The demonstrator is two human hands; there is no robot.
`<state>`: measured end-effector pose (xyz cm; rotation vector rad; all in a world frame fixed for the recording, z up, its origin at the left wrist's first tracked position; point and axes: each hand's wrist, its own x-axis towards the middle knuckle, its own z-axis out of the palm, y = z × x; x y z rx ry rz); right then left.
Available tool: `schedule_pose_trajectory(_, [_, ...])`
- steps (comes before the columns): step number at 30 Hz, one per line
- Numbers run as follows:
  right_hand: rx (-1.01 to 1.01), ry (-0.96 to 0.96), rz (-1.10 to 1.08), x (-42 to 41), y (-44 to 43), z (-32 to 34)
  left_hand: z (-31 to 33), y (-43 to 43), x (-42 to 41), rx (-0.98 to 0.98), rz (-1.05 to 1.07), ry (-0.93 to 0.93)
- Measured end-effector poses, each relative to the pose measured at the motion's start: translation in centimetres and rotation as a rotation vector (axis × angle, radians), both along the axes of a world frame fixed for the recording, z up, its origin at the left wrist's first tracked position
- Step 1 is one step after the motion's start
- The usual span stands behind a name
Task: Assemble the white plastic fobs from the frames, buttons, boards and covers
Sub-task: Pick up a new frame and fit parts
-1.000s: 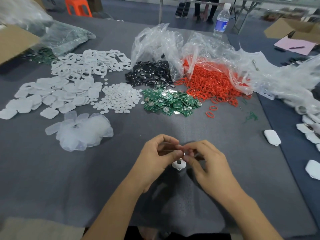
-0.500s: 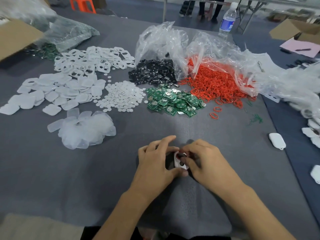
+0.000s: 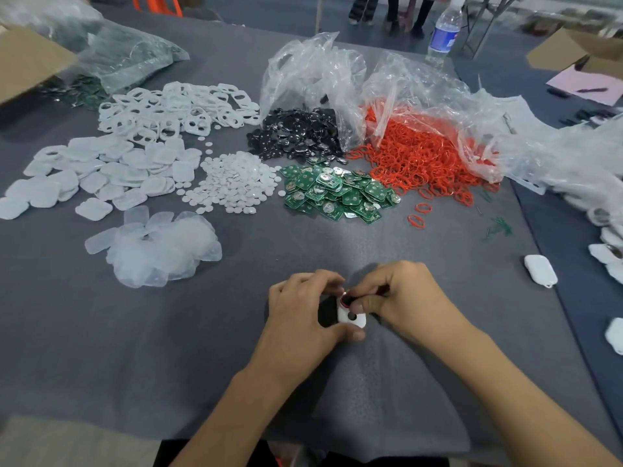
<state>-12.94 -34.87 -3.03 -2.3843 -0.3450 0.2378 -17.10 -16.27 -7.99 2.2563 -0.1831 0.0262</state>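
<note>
Head: both hands [image 3: 300,315] [image 3: 401,298] curled round frame [image 3: 352,317]

From the left hand [image 3: 300,315], open passage over bare table [image 3: 101,348] at 7 to 9 o'clock; at 12, open up to the green boards [image 3: 333,193]. Blocked at 10 by translucent covers [image 3: 158,251], at 1 by red rings [image 3: 424,160], at 3 by the right hand [image 3: 404,298].

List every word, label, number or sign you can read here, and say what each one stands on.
Nothing here can be read.
Water bottle: blue and white label, print too blurred.
Green boards: pale markings, too small to read.
Pink paper: no legible writing.
White fob: no print shows.
</note>
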Motion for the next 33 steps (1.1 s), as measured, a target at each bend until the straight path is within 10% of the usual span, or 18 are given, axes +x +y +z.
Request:
schedule_pose_trajectory(14, [-0.065,0.333,0.246,5.1,0.1,1.5,-0.2,0.3,0.5,0.007,-0.081,-0.033])
schedule_pose_trajectory(24, [-0.199,-0.124,0.049,-1.1,0.3,-0.3,0.1,0.1,0.3,0.023,-0.096,-0.116])
schedule_pose_trajectory(33, [-0.148,-0.076,-0.11,-2.7,1.9,-1.0,0.2,0.1,0.2,0.021,-0.087,-0.121])
